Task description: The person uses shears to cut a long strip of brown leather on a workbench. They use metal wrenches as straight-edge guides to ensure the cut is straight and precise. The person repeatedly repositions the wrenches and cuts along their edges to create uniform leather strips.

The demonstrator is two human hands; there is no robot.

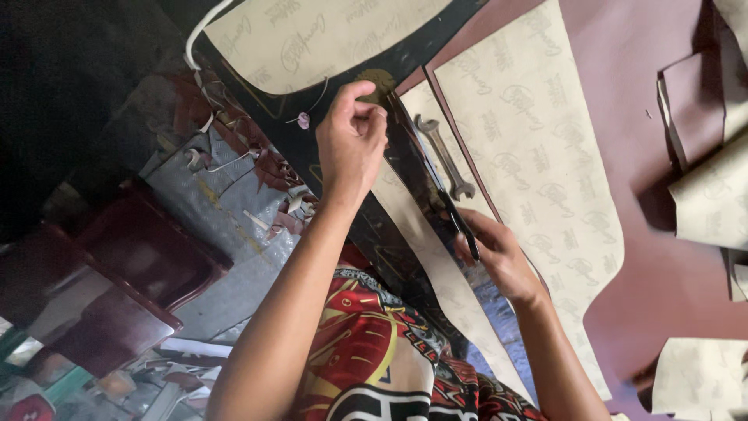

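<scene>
My left hand [352,134], at upper centre of the frame, is closed in a pinch on the edge of a long beige strip [436,273] of patterned sheet, pale tan with faint printed marks, running diagonally down toward lower centre. My right hand [499,253], at centre right, grips dark scissors [456,214], their blades apparently on the strip's edge, though it is dim there. A grey wrench [444,156] lies just above on the beige sheet [538,156].
</scene>
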